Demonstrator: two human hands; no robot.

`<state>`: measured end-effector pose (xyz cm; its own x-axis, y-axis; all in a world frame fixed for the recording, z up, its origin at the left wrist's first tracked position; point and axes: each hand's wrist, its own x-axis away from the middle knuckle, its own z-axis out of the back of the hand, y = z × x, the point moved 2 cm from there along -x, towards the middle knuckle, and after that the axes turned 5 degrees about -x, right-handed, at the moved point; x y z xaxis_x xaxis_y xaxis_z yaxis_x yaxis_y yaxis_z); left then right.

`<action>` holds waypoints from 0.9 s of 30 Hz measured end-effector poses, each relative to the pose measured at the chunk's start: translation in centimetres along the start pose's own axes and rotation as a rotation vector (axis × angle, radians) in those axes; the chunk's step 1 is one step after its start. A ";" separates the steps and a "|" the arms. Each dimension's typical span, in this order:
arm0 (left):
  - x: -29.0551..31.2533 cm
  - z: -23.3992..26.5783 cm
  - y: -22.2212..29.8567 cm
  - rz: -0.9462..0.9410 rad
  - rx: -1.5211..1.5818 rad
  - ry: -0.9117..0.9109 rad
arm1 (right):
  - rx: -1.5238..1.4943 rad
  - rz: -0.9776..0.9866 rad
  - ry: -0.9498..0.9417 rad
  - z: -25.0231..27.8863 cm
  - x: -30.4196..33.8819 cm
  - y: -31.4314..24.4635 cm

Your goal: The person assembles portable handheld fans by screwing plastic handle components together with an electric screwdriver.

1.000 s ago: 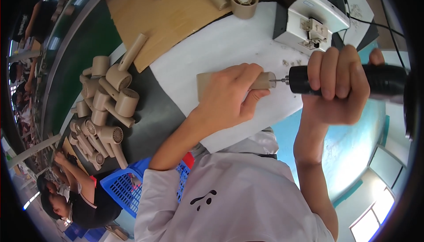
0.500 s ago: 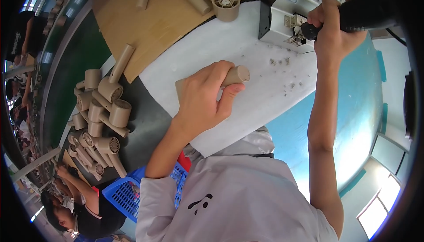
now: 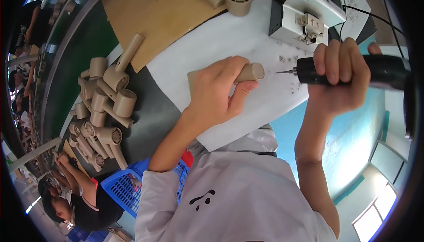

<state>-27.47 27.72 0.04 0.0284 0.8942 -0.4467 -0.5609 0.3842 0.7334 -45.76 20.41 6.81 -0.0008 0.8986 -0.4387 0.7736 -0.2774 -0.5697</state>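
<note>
My left hand (image 3: 216, 89) is wrapped round a beige handheld fan body (image 3: 254, 72) over the white sheet. The round end of its handle sticks out to the right between thumb and fingers. Most of the piece is hidden under the palm; a bit of it shows left of the knuckles. In my right hand (image 3: 340, 76) is a black electric screwdriver (image 3: 305, 70), gripped with the fingers round its barrel. Its thin metal bit points left at the handle's end, with a gap between them. Whether a screw sits on the tip is too small to tell.
A white and black screw feeder (image 3: 293, 25) stands at the back right. Small dark screws (image 3: 291, 85) lie on the white sheet (image 3: 170, 67). Beige fan bodies (image 3: 106, 96) are piled at left, others on brown cardboard (image 3: 145, 19). A blue basket (image 3: 123, 189) stands near a co-worker (image 3: 84, 198).
My right hand has drawn the screwdriver away from the screw feeder, down and toward the fan body, and its bit now shows. My left hand keeps its hold, shifted slightly right in the picture.
</note>
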 end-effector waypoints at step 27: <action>-7.5 6.3 -9.2 0.009 -0.970 0.007 | 0.567 0.275 0.031 4.1 -5.7 -0.3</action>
<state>-17.25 18.91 -0.14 0.0181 0.8937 -0.4483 -0.9998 0.0184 -0.0036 -48.63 14.03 6.64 0.1749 0.7758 -0.6062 0.2864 -0.6292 -0.7226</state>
